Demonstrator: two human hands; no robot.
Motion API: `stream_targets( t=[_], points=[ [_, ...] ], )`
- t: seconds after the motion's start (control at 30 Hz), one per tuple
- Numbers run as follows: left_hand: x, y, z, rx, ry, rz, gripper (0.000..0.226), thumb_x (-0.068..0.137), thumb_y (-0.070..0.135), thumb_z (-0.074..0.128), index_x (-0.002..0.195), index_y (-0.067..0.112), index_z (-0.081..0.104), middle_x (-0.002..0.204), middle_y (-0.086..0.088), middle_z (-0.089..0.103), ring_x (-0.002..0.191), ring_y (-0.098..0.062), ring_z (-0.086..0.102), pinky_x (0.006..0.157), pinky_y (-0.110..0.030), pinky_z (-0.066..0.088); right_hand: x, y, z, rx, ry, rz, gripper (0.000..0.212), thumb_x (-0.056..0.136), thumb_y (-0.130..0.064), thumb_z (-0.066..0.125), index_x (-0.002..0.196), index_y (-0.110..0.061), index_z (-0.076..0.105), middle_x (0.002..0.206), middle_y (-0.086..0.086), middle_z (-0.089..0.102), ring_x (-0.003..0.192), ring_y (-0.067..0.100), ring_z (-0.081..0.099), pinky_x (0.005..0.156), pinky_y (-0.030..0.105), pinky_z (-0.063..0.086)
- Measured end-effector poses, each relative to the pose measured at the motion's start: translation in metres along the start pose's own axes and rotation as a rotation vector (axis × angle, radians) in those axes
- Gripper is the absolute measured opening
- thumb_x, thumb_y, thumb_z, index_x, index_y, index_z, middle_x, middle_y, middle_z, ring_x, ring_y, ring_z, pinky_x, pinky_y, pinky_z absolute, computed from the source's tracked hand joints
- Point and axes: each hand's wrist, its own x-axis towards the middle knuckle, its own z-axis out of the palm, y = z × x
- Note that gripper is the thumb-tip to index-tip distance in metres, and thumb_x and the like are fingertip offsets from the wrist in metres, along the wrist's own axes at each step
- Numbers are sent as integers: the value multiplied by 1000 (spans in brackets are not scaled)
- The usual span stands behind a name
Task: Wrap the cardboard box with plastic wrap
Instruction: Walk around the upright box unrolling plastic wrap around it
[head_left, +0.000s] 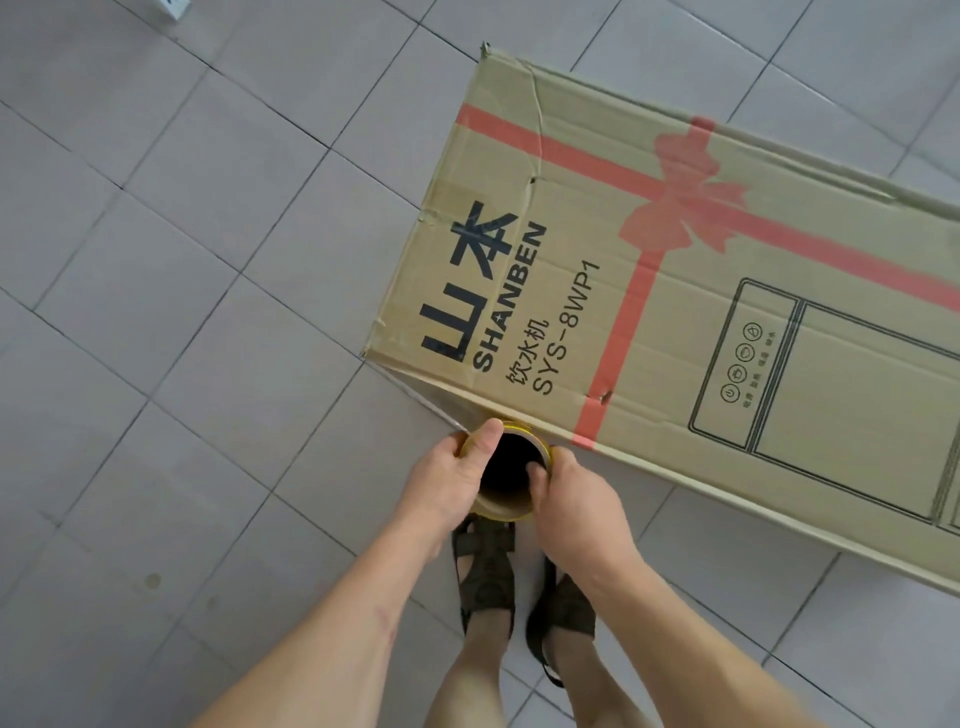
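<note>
You are standing over a long cardboard box (675, 322) that lies on its side on the grey tiled floor (156, 260), running from your feet away to the right. Its top face shows a printed red ribbon and bow, black lettering and a line drawing of an appliance. Both of your hands hold a roll of plastic wrap (506, 470) upright, just beside the box's near long edge, close to its left corner. Your left hand (449, 480) curls around the roll's left side with the thumb laid over the rim. Your right hand (574, 493) grips the right side, its thumb hooked inside the dark hollow core. A thin sheet of film (441, 402) stretches from the roll to the box's near corner. Below the roll, your 2 feet in dark sandals (485, 577) stand on the tiles.
</note>
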Motion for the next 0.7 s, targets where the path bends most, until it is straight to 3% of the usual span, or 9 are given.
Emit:
stream_targets(
  t=[0.1,0.2,0.33,0.43,0.53,0.63,0.7],
  points=[
    [-6,-16,12,-242,-50,-61,101,56,101,54,120,23,69,117,-4,74,112,-24,69,93,-46,62,2,15,-14,-116,18,-78,32,101,-52,38,97,-22,49,92,1,68,87,26,65,67,35,46],
    [-10,-26,26,-335,-109,-74,100,53,97,63,123,25,69,121,-6,74,114,-25,71,88,-45,64,-1,33,-18,52,-7,-59,40,93,-64,46,105,-28,57,91,-5,68,85,20,64,73,37,51],
    [-13,-35,33,-336,-135,-75,103,47,98,66,122,26,68,118,-3,76,111,-22,73,91,-42,63,-4,52,-13,262,-161,4,46,92,-58,55,132,-41,41,96,-6,67,81,14,66,71,34,57],
    [-15,-33,36,-306,-89,-33,106,53,99,62,128,24,66,123,-1,75,116,-21,70,102,-47,57,-9,53,-9,361,-175,17,39,95,-49,56,130,-41,39,95,-6,67,78,15,66,72,37,59],
    [-12,-21,43,-250,-29,26,112,59,100,52,150,34,49,141,6,61,132,-17,57,114,-47,47,-7,46,-12,243,-27,-33,24,102,-34,48,124,-27,46,96,-1,67,85,23,66,73,35,53],
    [-13,-19,48,-325,-50,-2,95,61,93,59,134,33,64,129,3,72,123,-20,66,104,-46,56,-9,47,-18,9,41,-102,20,102,-39,43,114,-22,43,84,-2,58,82,27,64,64,33,45],
    [-18,-21,53,-326,-66,-39,79,72,79,57,129,26,66,123,-3,74,116,-21,70,93,-39,61,-13,57,-19,-3,45,-103,27,100,-50,44,108,-24,44,82,-4,61,82,25,65,65,35,48]
  ],
)
